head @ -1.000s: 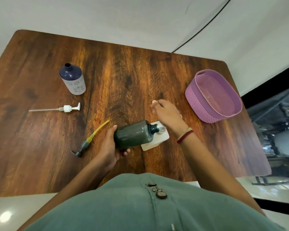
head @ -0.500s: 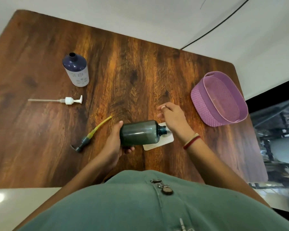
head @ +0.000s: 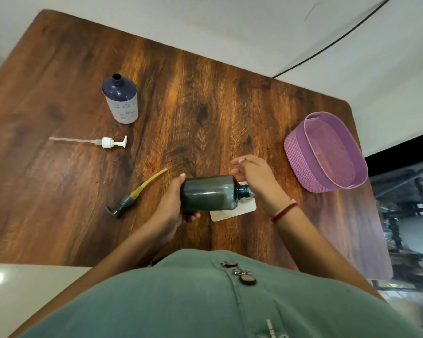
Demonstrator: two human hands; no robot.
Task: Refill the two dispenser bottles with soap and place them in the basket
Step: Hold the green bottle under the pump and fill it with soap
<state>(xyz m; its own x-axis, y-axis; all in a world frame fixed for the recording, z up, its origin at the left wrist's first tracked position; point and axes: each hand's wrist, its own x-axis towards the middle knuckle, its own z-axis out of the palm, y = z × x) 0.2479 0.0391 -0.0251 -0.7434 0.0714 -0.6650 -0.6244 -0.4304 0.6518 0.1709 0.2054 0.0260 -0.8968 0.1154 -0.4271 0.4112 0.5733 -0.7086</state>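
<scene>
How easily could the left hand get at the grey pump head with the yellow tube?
Probably not at once: the grey, yellow-tubed pump head lies near, bare wooden table between, but the left hand grips the dark green plastic bottle.

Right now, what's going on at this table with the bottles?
A person's left hand grips a dark green bottle tipped sideways above a white pouch; the right hand is at its open neck, grip unclear. A navy bottle stands uncapped, the white pump and dark pump lie on the table, and the purple basket holds nothing.
</scene>
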